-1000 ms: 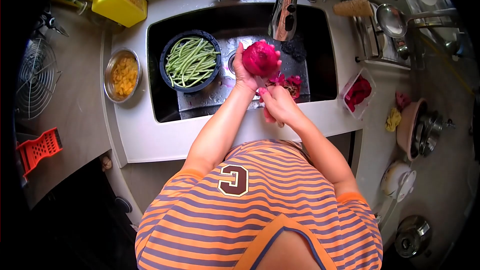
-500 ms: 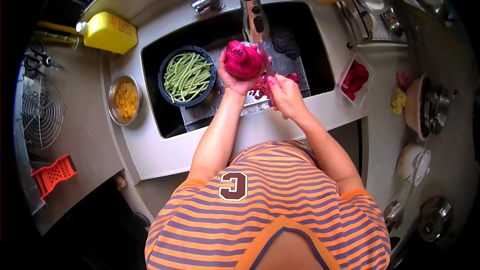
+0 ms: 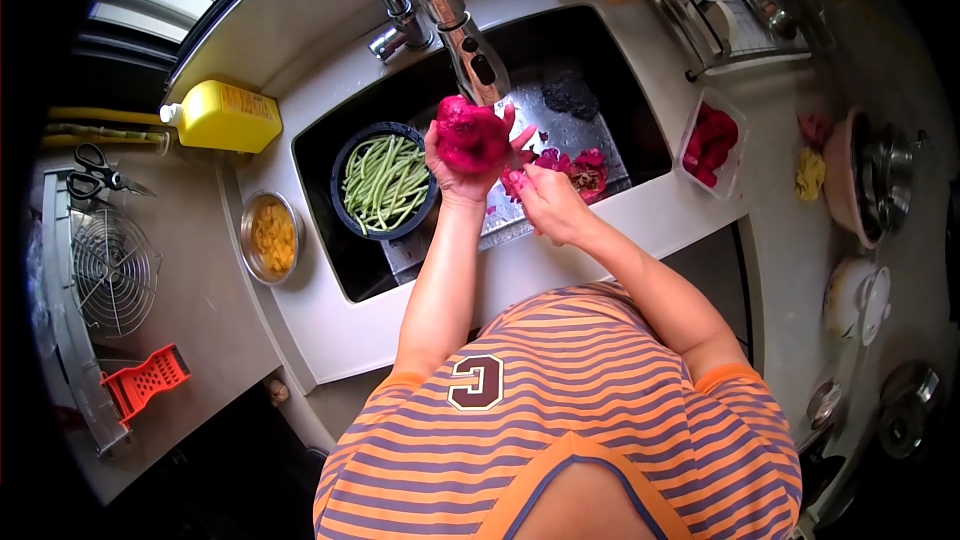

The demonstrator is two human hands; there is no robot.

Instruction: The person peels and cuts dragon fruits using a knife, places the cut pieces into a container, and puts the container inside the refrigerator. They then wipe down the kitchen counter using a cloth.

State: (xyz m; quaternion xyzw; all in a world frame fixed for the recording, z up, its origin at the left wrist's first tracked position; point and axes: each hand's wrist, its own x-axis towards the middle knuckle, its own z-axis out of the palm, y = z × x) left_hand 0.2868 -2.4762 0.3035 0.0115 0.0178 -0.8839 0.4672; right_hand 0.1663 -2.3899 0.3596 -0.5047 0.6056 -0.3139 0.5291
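Observation:
My left hand (image 3: 464,185) cups a large peeled magenta beetroot (image 3: 470,135) from below, over the sink (image 3: 400,265). Close to its right, my right hand (image 3: 553,202) is closed on a knife, most of which is hidden now. The fingertips are stained pink. Beetroot peelings (image 3: 585,175) lie on the metal sheet in the sink, beneath and beyond the right hand. Left of the beetroot, a dark round colander (image 3: 362,224) holds green beans (image 3: 385,180).
The faucet (image 3: 475,60) hangs just above the beetroot. A plastic tub (image 3: 735,175) of magenta pieces stands right of the sink. To the left are a metal bowl (image 3: 250,255) of orange pieces, a yellow jug (image 3: 228,118), scissors (image 3: 90,175) and a red grater (image 3: 148,382).
The camera view has turned and shifted. The right hand has dropped slightly away from the beetroot, and the knife blade seen beside it earlier is harder to make out. More peelings are visible.

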